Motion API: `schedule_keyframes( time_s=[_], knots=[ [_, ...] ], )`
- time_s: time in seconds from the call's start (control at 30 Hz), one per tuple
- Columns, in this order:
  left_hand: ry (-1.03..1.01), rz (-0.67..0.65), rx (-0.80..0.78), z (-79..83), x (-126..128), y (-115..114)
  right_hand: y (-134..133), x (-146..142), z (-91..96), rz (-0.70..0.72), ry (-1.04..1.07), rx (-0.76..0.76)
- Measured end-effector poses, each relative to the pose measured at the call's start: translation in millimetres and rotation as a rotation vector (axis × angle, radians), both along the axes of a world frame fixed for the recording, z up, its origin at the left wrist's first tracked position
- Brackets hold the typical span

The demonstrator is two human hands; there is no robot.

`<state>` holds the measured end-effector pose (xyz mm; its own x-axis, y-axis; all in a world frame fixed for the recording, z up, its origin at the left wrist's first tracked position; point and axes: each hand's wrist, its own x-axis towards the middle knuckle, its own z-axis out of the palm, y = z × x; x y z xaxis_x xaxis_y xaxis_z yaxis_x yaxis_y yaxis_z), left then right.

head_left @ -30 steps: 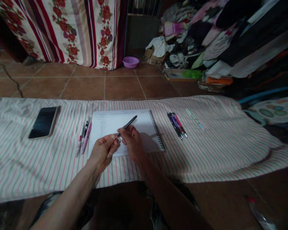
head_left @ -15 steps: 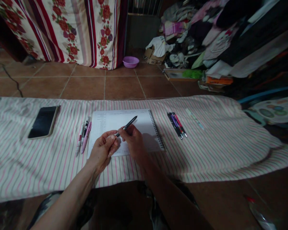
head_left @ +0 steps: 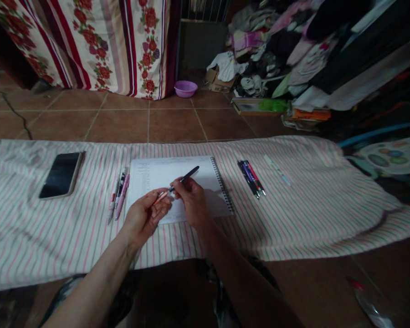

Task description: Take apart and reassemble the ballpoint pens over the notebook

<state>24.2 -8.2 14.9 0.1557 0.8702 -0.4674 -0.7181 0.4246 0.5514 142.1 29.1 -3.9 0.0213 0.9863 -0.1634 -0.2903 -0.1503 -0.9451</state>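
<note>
Over the middle of a white spiral-bound notebook (head_left: pixel 150 175), which lies on a pink-and-green striped cloth (head_left: pixel 294 214) spread across the brown tiled floor (head_left: pixel 123 123), both hands meet on a slim dark pen (head_left: pixel 188 175). The right hand (head_left: pixel 193 202) pinches the barrel between thumb and fingertips, its grip closed tight. The pen's rear end juts up and to the right past those fingers, above the page. The left hand (head_left: pixel 145 217) sits just beside it, to the left and nearer the body. Its thumb and forefinger are closed narrow on the pen's thin reddish front end, which runs down and leftward out of the right grip into the left. Whether that thin end is a separate piece cannot be told. The pen thus spans the two grips at a slant, its middle between the fingertips of both hands. Whether it touches the paper cannot be told either.

Just left of the notebook lies a small cluster of pink and white pens (head_left: pixel 119 196), and farther left a black smartphone (head_left: pixel 61 175). To the right of the spiral binding is a bunch of dark, purple and red pens (head_left: pixel 252 177), with a pale slim pen (head_left: pixel 276 169) beyond it. On the floor behind are a small purple plastic bowl (head_left: pixel 186 88), a hanging floral striped sheet (head_left: pixel 89 41) and a heap of clothes (head_left: pixel 276 45).
</note>
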Motion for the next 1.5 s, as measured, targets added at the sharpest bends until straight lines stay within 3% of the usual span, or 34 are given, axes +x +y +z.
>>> schedule_keyframes(
  time_s=[0.43, 0.93, 1.5],
  knots=[
    [0.100, -0.091, 0.036, 0.3, -2.1, -3.0, 1.0, 5.1, -3.0, 0.063, 0.094, -0.023],
    [0.215, -0.160, 0.038, 2.2, -8.6, -8.2, 5.5, 9.5, -1.1, -0.004, 0.124, -0.040],
    [0.371, -0.262, 0.086, 2.5, -10.8, -14.5, 4.6, 4.7, 4.1, 0.024, 0.114, -0.086]
  ],
)
